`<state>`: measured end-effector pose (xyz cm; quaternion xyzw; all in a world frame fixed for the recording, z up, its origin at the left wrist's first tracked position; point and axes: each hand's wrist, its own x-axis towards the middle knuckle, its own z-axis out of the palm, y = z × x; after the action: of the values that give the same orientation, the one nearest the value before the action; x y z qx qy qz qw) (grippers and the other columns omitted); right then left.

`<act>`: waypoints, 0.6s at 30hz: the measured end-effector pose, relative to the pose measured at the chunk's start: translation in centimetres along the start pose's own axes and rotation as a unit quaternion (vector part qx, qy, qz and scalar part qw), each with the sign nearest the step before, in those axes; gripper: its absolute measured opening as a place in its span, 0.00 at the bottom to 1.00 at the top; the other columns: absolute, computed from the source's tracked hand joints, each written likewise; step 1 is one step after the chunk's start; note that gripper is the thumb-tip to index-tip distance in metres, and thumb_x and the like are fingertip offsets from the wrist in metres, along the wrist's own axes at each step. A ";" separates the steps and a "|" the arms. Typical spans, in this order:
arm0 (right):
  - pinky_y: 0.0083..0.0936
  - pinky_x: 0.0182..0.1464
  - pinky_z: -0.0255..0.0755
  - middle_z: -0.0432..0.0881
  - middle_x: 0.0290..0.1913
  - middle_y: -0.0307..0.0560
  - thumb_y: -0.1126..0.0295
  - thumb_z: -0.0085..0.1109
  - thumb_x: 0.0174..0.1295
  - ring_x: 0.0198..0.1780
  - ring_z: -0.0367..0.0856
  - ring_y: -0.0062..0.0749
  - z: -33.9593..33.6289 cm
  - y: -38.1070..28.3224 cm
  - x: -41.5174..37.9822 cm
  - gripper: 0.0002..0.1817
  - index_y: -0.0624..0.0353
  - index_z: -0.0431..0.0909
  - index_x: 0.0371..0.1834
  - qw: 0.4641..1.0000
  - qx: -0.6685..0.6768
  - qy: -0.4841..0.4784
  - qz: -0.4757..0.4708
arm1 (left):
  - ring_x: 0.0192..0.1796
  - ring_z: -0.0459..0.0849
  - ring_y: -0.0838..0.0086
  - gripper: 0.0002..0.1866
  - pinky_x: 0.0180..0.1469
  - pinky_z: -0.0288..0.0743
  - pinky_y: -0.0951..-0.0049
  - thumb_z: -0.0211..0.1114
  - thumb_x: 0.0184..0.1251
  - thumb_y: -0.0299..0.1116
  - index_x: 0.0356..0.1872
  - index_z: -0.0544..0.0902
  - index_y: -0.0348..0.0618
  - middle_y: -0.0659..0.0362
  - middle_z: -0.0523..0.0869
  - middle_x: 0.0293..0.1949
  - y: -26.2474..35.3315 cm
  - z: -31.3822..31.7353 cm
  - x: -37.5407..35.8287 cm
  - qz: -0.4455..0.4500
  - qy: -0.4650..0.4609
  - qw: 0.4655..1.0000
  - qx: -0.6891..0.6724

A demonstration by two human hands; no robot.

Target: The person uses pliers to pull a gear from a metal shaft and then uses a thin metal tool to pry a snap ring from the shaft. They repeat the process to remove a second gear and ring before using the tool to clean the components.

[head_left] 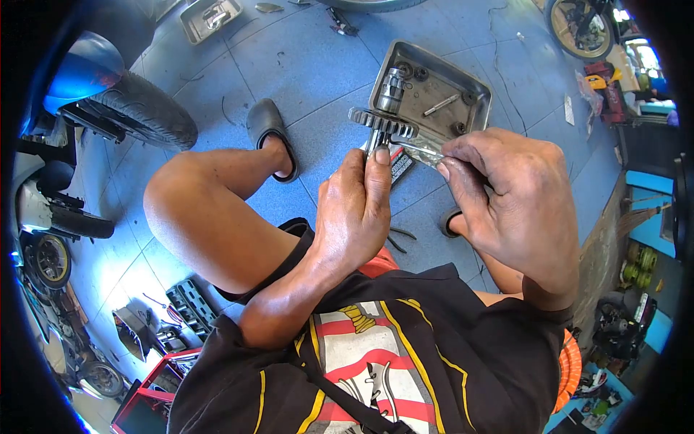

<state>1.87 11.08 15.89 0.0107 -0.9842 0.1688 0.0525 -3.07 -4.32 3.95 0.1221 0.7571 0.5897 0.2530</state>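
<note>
My left hand (354,202) is closed around the lower end of a metal shaft that carries a toothed gear (382,123). Above the gear, the shaft's splined upper part (392,92) overlaps the metal tray in view. To the right, my right hand (517,195) pinches a thin, shiny metal piece (423,150) between thumb and forefinger. Its far end reaches toward the shaft just below the gear; whether it touches cannot be made out. Beyond the hands, the grey rectangular tray (473,81) holds a thin rod (441,105) and several small dark round parts.
A black and red printed item (400,165) lies beside the tray. Pliers-like handles (402,237) show on the blue tiled floor. A motorcycle tyre (148,108) stands at the left, a socket case (191,307) lower left, and another small tray (210,20) at the top.
</note>
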 end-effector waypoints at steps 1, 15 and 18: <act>0.29 0.27 0.73 0.81 0.25 0.53 0.80 0.64 0.52 0.25 0.82 0.42 -0.2 -0.1 0.0 0.04 0.68 0.81 0.31 1.000 0.000 -0.004 -0.001 | 0.23 0.62 0.85 0.23 0.23 0.58 0.78 0.47 0.79 0.47 0.27 0.73 0.38 0.66 0.67 0.19 0.0 0.0 0.0 0.000 0.000 1.000 -0.001; 0.29 0.25 0.71 0.81 0.23 0.53 0.79 0.64 0.53 0.24 0.81 0.41 -0.3 1.0 0.8 0.03 0.68 0.81 0.30 0.998 0.045 -0.016 -0.028 | 0.23 0.62 0.83 0.24 0.24 0.60 0.75 0.47 0.79 0.47 0.27 0.72 0.37 0.65 0.66 0.19 0.4 -0.3 -0.2 0.001 0.004 0.999 0.040; 0.31 0.24 0.70 0.79 0.24 0.51 0.78 0.65 0.53 0.23 0.80 0.42 -0.1 -0.1 0.3 0.06 0.67 0.80 0.33 0.998 -0.011 -0.025 -0.064 | 0.26 0.72 0.64 0.25 0.29 0.66 0.63 0.47 0.78 0.47 0.29 0.73 0.33 0.53 0.72 0.20 0.6 -0.5 0.0 -0.012 -0.002 0.998 0.059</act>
<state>1.56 11.05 16.09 0.0776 -0.9842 0.1541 0.0391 -3.43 -4.55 4.63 0.1291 0.7916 0.5407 0.2535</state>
